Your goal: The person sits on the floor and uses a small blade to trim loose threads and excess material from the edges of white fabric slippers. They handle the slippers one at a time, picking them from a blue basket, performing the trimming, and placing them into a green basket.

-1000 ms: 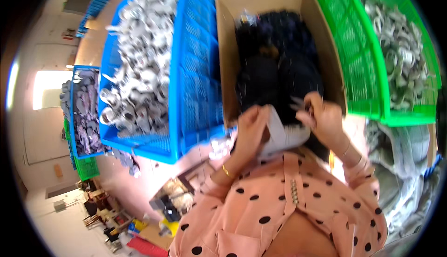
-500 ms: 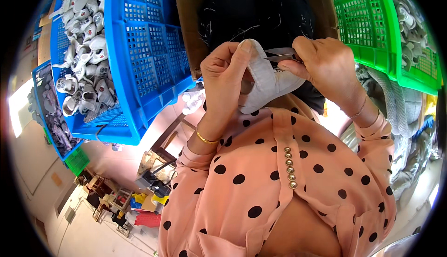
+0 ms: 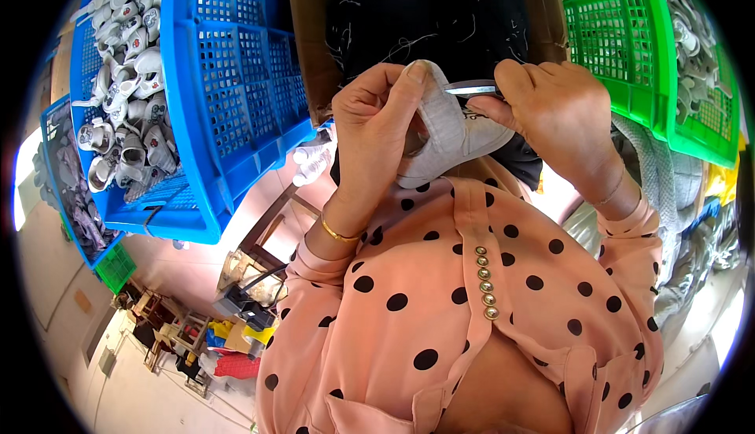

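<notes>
A small white shoe upper [image 3: 440, 115] is pinched at its edge by my left hand [image 3: 377, 119], thumb on top and fingers curled behind. My right hand [image 3: 554, 108] is closed round a small pair of scissors [image 3: 473, 88]. Their metal blades point left and lie together against the upper's edge, close to my left thumb. The scissors' handles are mostly hidden in my right fist. Below the hands are my dark-clothed legs [image 3: 385, 13], with loose white threads on them.
At the left, a blue plastic crate [image 3: 206, 119] holds several white shoe uppers [image 3: 130, 96]. A green crate [image 3: 621, 41] with more pale uppers [image 3: 696, 57] stands at the right. Brown cardboard [image 3: 311, 41] borders my legs. A wooden stool frame [image 3: 271, 218] is at lower left.
The scissor blades, parted half a second ago, are now together. Both hands have shifted slightly apart, still holding the upper and the scissors; the view has moved a little.
</notes>
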The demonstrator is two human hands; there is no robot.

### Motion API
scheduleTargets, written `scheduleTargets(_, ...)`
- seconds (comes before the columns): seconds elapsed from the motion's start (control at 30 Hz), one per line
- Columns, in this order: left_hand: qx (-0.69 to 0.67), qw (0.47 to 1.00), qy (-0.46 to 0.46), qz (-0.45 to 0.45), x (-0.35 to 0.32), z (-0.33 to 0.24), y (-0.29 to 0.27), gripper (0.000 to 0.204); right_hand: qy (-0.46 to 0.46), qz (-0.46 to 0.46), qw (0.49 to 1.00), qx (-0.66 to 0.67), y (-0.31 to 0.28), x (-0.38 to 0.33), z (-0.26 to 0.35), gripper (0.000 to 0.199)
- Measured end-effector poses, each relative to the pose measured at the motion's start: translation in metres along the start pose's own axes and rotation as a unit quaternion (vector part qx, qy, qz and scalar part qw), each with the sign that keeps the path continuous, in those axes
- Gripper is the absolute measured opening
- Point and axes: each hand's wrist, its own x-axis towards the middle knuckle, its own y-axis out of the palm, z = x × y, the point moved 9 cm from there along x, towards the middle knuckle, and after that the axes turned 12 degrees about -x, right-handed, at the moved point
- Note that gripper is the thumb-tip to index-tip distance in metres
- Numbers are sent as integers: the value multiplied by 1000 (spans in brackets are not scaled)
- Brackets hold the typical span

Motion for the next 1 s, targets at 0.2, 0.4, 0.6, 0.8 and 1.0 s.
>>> scheduleTargets(0.2,5,1000,10,7,-1,0,-1,21,-25,-3,999,-26,-3,3,3,39)
scheduleTargets(0.4,16,1000,8,20,-3,-1,0,22,-36,-14,999,19,5,1,2,40)
scheduleTargets(0.6,19,1000,-17,5,-1,6,-8,24,50,-41,989,136,11,-8,-15,41)
scheduleTargets(0.8,27,1000,-5,9,-3,4,-5,24,4,-3,997,74,-1,-4,-5,35)
scheduleTargets(1.0,18,1000,-6,16,-3,2,-3,24,-11,4,999,40,-3,-2,-2,36)
